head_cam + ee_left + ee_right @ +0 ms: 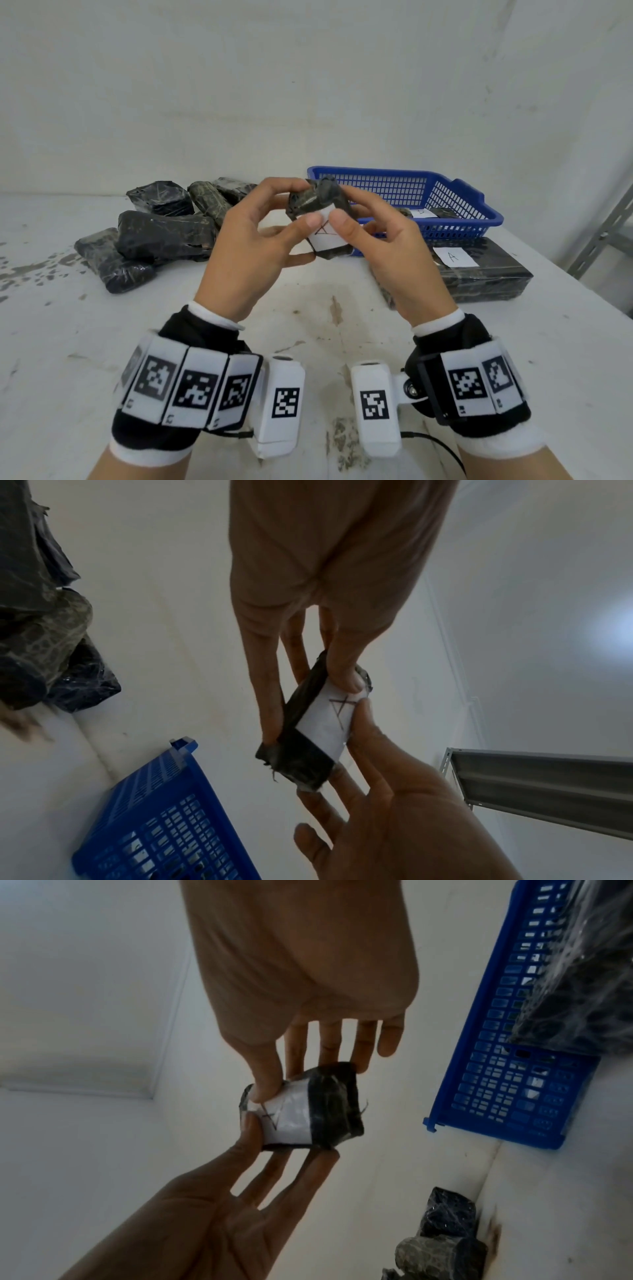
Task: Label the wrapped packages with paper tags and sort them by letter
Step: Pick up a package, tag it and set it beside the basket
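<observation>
A small dark wrapped package [320, 202] is held up over the white table [308, 325], between both hands. A white paper tag [327, 238] with a hand-drawn A lies on its near face. My left hand [299, 205] pinches the package, with the thumb on the tag's left edge and the fingers behind. My right hand [344, 207] pinches it from the right, thumb on the tag. The left wrist view shows the tag [329, 723] between the two thumbs. In the right wrist view the package [337, 1104] rests on the left hand's fingertips [325, 1153].
A pile of several untagged dark packages [161, 233] lies at the back left. At the back right stands a blue basket [459, 205] holding tagged packages. In front of it lies a long package [486, 277] with an A tag [454, 256]. A metal shelf frame [603, 236] stands past the table's right edge.
</observation>
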